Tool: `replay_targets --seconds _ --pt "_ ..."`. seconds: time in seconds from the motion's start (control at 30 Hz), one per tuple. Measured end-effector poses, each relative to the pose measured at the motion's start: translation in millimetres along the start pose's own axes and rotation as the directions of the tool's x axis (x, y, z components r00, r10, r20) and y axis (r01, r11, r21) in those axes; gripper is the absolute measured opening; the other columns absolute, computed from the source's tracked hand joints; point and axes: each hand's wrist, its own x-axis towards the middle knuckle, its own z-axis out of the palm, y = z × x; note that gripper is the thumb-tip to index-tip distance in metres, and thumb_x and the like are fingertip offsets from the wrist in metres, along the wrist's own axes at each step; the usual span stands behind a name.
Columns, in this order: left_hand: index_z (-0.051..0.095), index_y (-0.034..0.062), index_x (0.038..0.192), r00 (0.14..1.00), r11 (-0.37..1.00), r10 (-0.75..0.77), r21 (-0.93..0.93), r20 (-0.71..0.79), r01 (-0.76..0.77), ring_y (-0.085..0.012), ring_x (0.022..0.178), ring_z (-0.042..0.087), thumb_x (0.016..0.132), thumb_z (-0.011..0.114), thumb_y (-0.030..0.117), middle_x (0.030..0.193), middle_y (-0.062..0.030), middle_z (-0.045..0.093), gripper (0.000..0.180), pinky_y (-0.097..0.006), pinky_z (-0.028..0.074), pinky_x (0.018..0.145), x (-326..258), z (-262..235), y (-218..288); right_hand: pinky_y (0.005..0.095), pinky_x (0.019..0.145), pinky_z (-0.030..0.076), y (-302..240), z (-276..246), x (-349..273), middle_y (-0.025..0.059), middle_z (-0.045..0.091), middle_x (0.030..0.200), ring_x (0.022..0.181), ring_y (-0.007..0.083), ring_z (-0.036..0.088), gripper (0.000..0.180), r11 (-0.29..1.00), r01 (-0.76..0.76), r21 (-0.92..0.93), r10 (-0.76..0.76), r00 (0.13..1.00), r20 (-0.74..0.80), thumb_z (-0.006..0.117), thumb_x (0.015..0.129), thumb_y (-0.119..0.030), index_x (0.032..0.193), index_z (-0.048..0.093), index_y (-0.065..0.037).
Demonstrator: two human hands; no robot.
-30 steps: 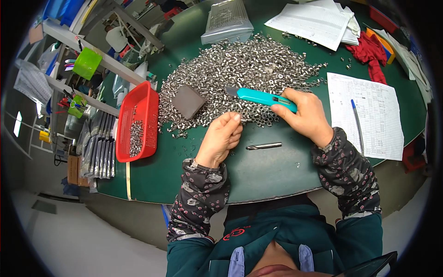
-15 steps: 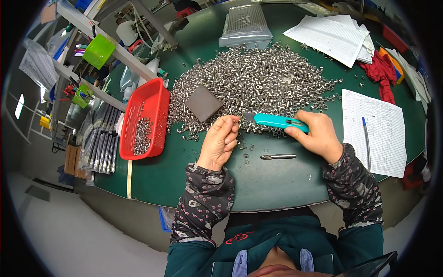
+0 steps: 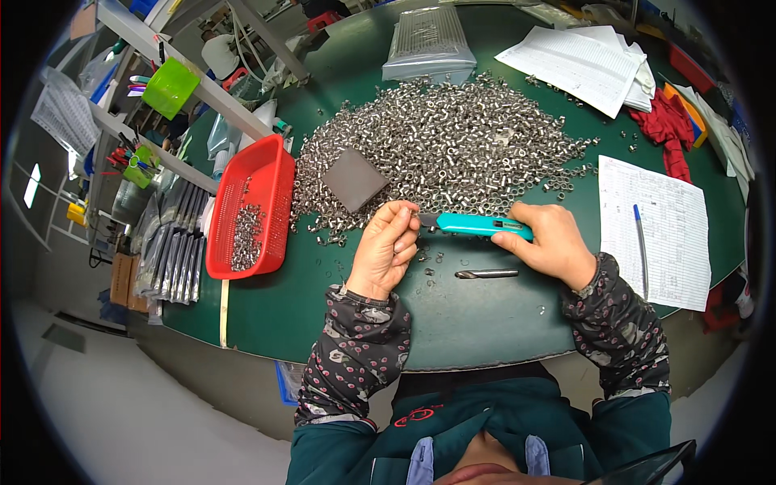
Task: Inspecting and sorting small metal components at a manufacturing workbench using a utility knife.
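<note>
My right hand (image 3: 552, 245) is wrapped round a teal utility knife (image 3: 477, 225). The knife's blade points left, its tip at the fingertips of my left hand (image 3: 385, 249). Those fingers pinch a small metal ring (image 3: 414, 213), mostly hidden by the fingertips. Beyond both hands spreads a big heap of small silver metal rings (image 3: 453, 145). A dark square block (image 3: 355, 180) lies on the heap's near left part. Just nearer than the knife, a drill bit (image 3: 487, 274) rests on the green table (image 3: 477, 323), with a few loose rings by its left end.
At the left, a red plastic basket (image 3: 280, 194) holds some rings. Printed sheets (image 3: 663, 267) with a blue pen (image 3: 640, 242) lie on the right. Farther back are a clear bag of parts (image 3: 429, 44), more papers (image 3: 570, 65) and a red cloth (image 3: 669, 129). Bagged parts (image 3: 174, 250) stand left of the table.
The utility knife has come down and slightly left, its blade now level with the ring in my left fingers. My left hand has stayed nearly still.
</note>
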Motion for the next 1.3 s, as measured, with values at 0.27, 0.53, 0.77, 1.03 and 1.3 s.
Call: replay_targets --seconds 0.27,0.53,0.77,1.03,1.3 --pt "0.053 0.0044 0.092 1.000 1.000 0.015 0.019 0.006 -0.015 -0.0005 0.045 0.033 0.087 0.050 0.013 0.072 -0.0014 0.052 0.010 -0.013 0.024 0.034 0.1 1.8 -2.1 0.0413 0.049 0.038 0.0 0.7 0.0 0.0152 0.051 0.054 0.053 0.0339 0.052 0.037 0.999 -0.025 0.024 0.024 0.998 0.050 0.058 0.073 -0.040 0.066 0.054 -0.003" --pt "0.053 0.0042 0.089 0.996 0.996 0.058 0.075 -0.064 -0.054 -0.0006 0.043 0.033 0.086 0.052 0.013 0.066 -0.0009 0.052 0.010 -0.013 0.023 0.035 -0.5 2.5 -4.2 0.0413 0.050 0.038 -3.9 0.3 -0.2 0.0141 0.052 0.056 0.054 0.0339 0.052 0.037 1.000 -0.024 0.002 0.024 0.999 0.034 0.058 0.073 -0.040 0.065 0.054 -0.004" --pt "0.054 0.0044 0.087 0.992 0.987 0.100 0.135 -0.083 -0.088 -0.0007 0.044 0.032 0.085 0.053 0.015 0.065 -0.0003 0.051 0.011 -0.013 0.024 0.035 -0.9 3.9 -6.1 0.0406 0.051 0.039 -6.2 -0.8 -1.1 0.0141 0.054 0.062 0.059 0.0331 0.053 0.034 0.998 -0.018 -0.054 0.018 1.000 0.014 0.059 0.072 -0.038 0.071 0.056 -0.004" --pt "0.053 0.0049 0.085 0.987 0.977 0.124 0.189 -0.100 -0.103 -0.0004 0.044 0.033 0.086 0.053 0.016 0.064 0.0002 0.050 0.011 -0.013 0.023 0.035 -1.2 5.0 -6.9 0.0411 0.051 0.039 -4.9 1.9 -1.5 0.0123 0.053 0.060 0.058 0.0314 0.053 0.035 0.996 0.029 -0.089 -0.033 0.998 -0.048 0.059 0.072 -0.039 0.069 0.054 -0.005" --pt "0.053 0.0056 0.083 0.987 0.970 0.126 0.220 -0.098 -0.102 -0.0002 0.044 0.033 0.086 0.052 0.016 0.063 0.0007 0.049 0.011 -0.013 0.023 0.036 -1.3 4.9 -6.9 0.0408 0.051 0.039 -5.0 2.0 -2.1 0.0110 0.052 0.060 0.058 0.0300 0.054 0.032 0.990 0.058 -0.126 -0.067 0.995 -0.073 0.060 0.071 -0.037 0.070 0.054 -0.005"
